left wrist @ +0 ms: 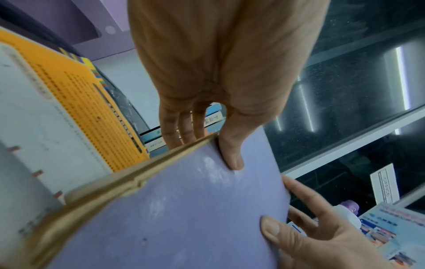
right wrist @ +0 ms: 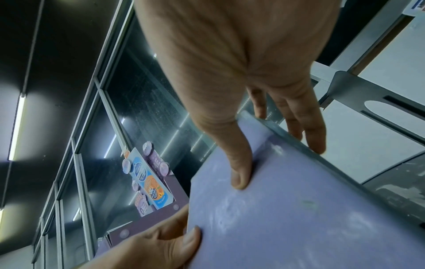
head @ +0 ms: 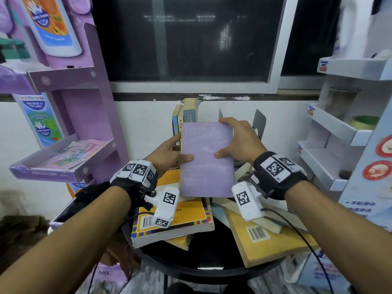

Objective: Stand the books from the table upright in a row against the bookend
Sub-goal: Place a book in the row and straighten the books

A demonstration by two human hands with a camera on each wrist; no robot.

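Purple book [head: 206, 160] between both hands [head: 239, 141]

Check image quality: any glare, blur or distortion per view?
Head: window reflects ceiling lights, edges bow and soften. Left wrist: purple book edge smeared close to lens. Right wrist: strip-light glare on glass, left hand soft at the bottom.

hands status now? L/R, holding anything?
Left hand: grips the purple book at its left edge, thumb on the cover.
Right hand: grips the same book's right edge.
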